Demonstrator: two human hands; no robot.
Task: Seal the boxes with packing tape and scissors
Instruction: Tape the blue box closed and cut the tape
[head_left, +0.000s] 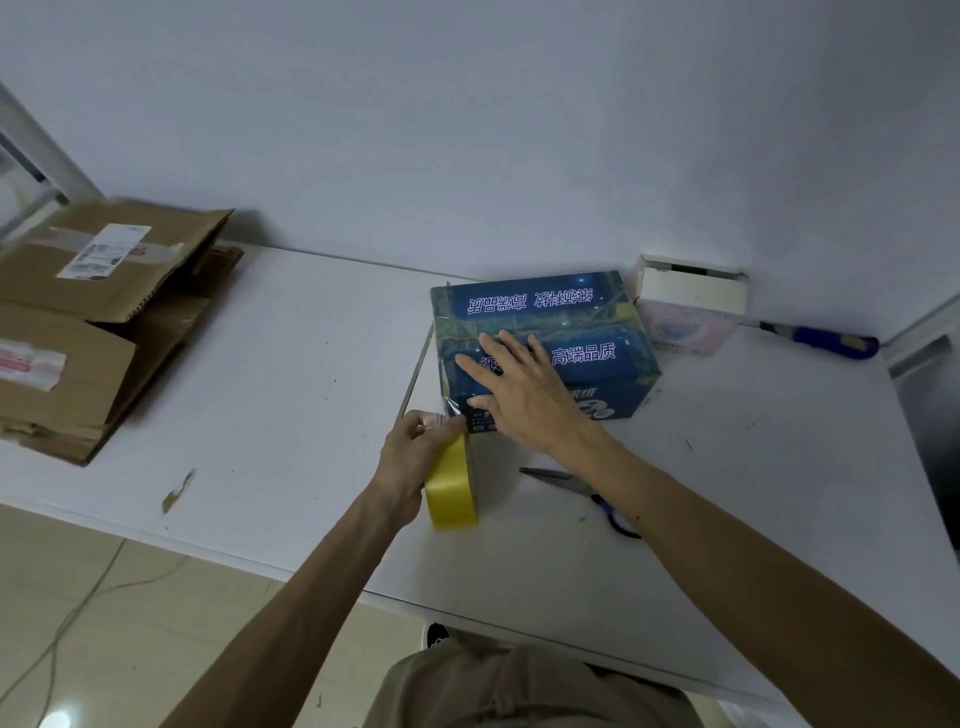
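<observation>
A blue printed box (582, 306) sits on the white table (291, 364), flaps down. My right hand (519, 387) lies flat on its top with the fingers spread, the thumb over the near side. My left hand (410, 457) grips a yellow roll of packing tape (453, 488) at the box's near left corner. A clear strip of tape (451, 410) runs from the roll up to that corner. Scissors (582, 491) with a blue handle lie on the table just below my right forearm.
Flattened brown cardboard boxes (98, 322) are piled at the table's left end. A small white and pink box (688, 304) stands behind the blue one, with a blue-handled tool (826, 338) to its right. The wall rises right behind the table.
</observation>
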